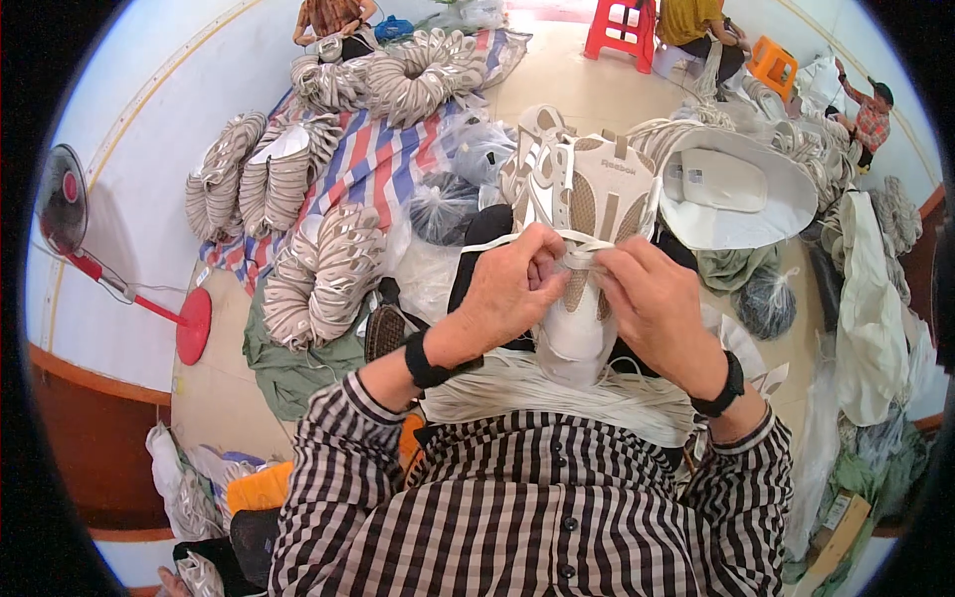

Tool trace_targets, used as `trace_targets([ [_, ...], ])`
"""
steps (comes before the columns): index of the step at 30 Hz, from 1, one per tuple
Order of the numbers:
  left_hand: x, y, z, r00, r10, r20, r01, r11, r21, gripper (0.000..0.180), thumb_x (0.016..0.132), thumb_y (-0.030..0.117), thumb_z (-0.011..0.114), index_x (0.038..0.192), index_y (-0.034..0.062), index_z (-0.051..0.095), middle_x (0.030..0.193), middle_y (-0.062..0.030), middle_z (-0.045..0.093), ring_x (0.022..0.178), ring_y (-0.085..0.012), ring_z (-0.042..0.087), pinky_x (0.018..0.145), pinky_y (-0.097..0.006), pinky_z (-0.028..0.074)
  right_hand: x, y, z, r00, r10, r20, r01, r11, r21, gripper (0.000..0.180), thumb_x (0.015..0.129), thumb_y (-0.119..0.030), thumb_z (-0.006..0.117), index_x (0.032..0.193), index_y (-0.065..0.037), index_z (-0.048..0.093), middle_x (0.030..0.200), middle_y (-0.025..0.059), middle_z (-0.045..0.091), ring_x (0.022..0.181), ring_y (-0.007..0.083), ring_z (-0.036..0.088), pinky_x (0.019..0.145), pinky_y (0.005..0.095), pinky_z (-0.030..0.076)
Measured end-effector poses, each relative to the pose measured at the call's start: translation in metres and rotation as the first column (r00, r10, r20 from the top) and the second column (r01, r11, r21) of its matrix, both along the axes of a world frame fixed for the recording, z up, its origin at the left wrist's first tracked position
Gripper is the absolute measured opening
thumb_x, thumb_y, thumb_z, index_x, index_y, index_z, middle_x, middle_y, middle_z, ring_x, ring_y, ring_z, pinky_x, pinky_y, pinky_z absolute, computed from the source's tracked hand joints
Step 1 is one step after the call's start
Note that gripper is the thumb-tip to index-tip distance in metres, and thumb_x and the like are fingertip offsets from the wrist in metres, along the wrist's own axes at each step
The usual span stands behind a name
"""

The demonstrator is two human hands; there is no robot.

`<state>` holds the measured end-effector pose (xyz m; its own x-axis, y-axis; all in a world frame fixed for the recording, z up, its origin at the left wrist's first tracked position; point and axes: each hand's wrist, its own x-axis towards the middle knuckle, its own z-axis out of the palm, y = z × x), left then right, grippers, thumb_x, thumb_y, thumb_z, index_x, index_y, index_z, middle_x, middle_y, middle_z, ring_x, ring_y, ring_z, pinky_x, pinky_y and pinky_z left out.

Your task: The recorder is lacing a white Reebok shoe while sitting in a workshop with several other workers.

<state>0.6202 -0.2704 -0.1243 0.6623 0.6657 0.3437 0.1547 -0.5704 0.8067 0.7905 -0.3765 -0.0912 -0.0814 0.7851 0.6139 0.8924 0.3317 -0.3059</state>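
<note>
A white and beige sneaker upper (615,177) with mesh panels rests over my lap, its pale lower end (577,333) toward me. My left hand (509,284) pinches a flat white shoelace (489,242) above the upper, and one stretch of it trails out to the left. Close by on the right, my right hand (657,294) is closed, thumb and fingers together on the same lace. The exact lace ends between the fingertips are hidden. Below the hands, a thick bundle of white shoelaces (557,396) lies across my lap.
Rings of stacked shoe uppers (323,274) lie left on a striped sheet (383,159). A white open-topped container (741,227) is at right, near a bag of dark cord (766,303). A red fan (194,323) stands far left. Other people sit behind, beside a red stool (622,38).
</note>
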Motion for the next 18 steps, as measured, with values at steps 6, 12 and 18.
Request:
trace_targets([
  [6, 0.011, -0.004, -0.02, 0.988, 0.093, 0.125, -0.076, 0.987, -0.14, 0.029, 0.078, 0.004, 0.072, 0.101, 0.0041, 0.054, 0.066, -0.0025, 0.053, 0.057, -0.0116, 0.051, 0.055, -0.027, 0.045, -0.013, 0.02, 0.003, 0.928, -0.062, 0.367, 0.099, 0.992, -0.084, 0.017, 0.072, -0.005, 0.066, 0.087, -0.003, 0.058, 0.085, 0.0115, 0.056, 0.078, 0.0284, 0.063, 0.063, 0.0372, 0.051],
  [12, 0.017, -0.005, -0.028, 0.98, 0.109, 0.167, -0.106, 0.994, -0.024, 0.031, 0.08, 0.011, 0.072, 0.103, 0.0056, 0.053, 0.069, -0.0083, 0.057, 0.061, -0.0238, 0.06, 0.058, -0.036, 0.048, -0.024, 0.027, 0.012, 0.807, -0.045, 0.589, 0.146, 0.981, -0.125, 0.026, 0.065, -0.005, 0.071, 0.088, 0.001, 0.061, 0.085, 0.0122, 0.058, 0.079, 0.0269, 0.064, 0.065, 0.0377, 0.05],
  [18, 0.018, -0.004, -0.033, 0.974, 0.079, 0.214, -0.095, 0.993, 0.067, 0.034, 0.08, 0.013, 0.072, 0.107, 0.0062, 0.052, 0.073, -0.0108, 0.061, 0.066, -0.03, 0.063, 0.061, -0.039, 0.05, -0.023, 0.029, 0.017, 0.671, 0.029, 0.741, 0.143, 0.975, -0.168, 0.027, 0.065, -0.008, 0.072, 0.089, 0.0, 0.062, 0.084, 0.0125, 0.059, 0.078, 0.0269, 0.065, 0.064, 0.0371, 0.051],
])
